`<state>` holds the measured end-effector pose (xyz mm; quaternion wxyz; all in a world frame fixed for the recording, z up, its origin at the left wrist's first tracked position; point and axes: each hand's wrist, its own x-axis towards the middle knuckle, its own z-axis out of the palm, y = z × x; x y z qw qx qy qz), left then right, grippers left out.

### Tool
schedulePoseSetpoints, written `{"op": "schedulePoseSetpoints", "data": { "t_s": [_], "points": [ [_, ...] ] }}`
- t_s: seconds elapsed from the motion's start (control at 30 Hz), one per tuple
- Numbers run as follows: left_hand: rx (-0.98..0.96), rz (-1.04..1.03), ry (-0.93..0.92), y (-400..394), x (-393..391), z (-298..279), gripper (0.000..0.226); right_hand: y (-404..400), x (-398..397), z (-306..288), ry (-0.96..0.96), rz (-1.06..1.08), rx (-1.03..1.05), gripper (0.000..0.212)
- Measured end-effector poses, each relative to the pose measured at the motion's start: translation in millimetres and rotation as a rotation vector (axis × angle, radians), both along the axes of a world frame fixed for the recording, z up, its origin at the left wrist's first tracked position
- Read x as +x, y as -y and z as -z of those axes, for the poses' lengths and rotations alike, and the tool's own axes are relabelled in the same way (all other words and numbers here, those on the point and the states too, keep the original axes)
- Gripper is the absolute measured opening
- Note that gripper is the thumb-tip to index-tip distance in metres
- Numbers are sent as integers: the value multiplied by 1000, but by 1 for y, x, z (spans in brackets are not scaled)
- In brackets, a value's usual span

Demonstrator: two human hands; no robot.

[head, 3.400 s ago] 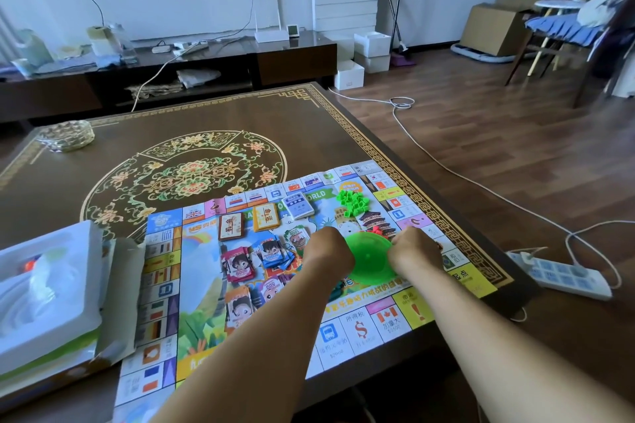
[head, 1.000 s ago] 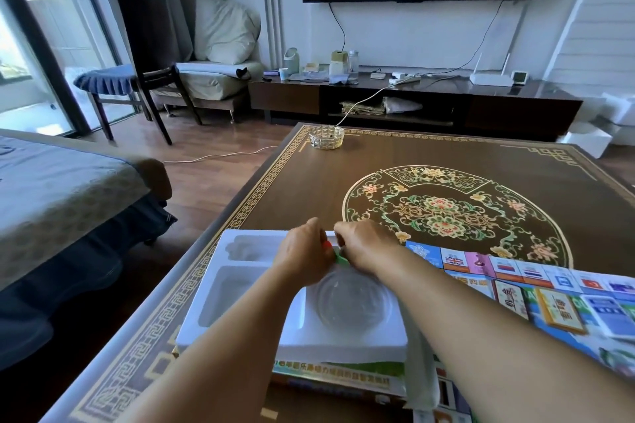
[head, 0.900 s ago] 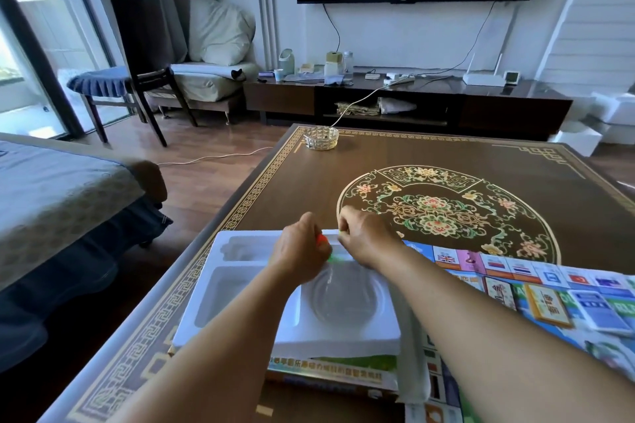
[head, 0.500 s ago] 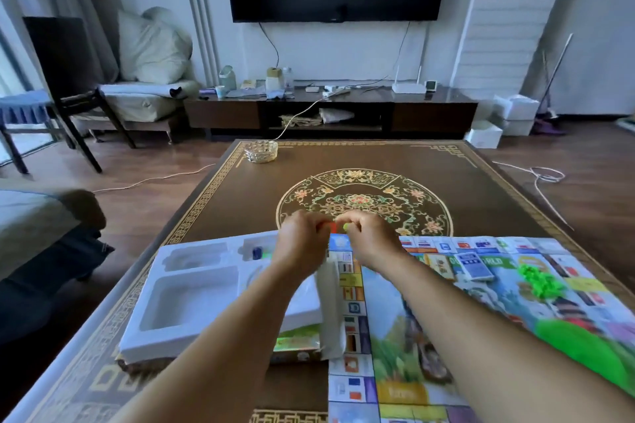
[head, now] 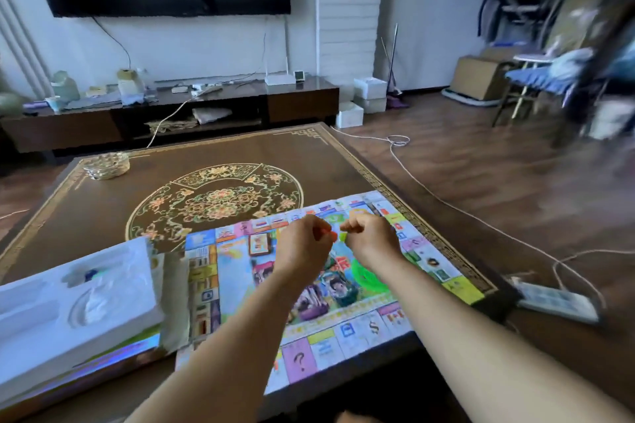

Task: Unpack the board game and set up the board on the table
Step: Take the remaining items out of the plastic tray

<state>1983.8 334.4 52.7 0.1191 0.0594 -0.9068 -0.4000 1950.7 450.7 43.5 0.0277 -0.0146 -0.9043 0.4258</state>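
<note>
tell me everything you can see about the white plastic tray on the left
The white plastic tray is a thin moulded insert with several recessed wells, one round, one holding a small blue piece. It sits on the colourful game box at the table's near left, beside the board. Neither hand touches it. Motion blur hides finer detail.

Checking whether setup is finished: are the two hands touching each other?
Apart. The head view shows board colours in a narrow gap between the left hand and right hand.
</note>
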Motion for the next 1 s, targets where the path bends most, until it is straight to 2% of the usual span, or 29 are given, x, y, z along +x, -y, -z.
{"op": "schedulePoseSetpoints", "data": {
  "t_s": [0.23,0.37,0.53,0.73,1.0],
  "points": [
    [-27,113,89,-86,-14,23,16,-93,-2,14,24,83,41,27],
    [-3,188,144,-126,-22,38,15,-145,-3,21,11,128,74,10],
    [-20,270,218,-165,-32,61,16,-191,-10,38,65,108,219,9],
    [-112,351,274,-192,-46,82,20,-216,-18,61,121,51,405,24],
    [-241,417,301,-206,-58,103,21,-224,-30,84,151,-28,403,28]
  ]
}}
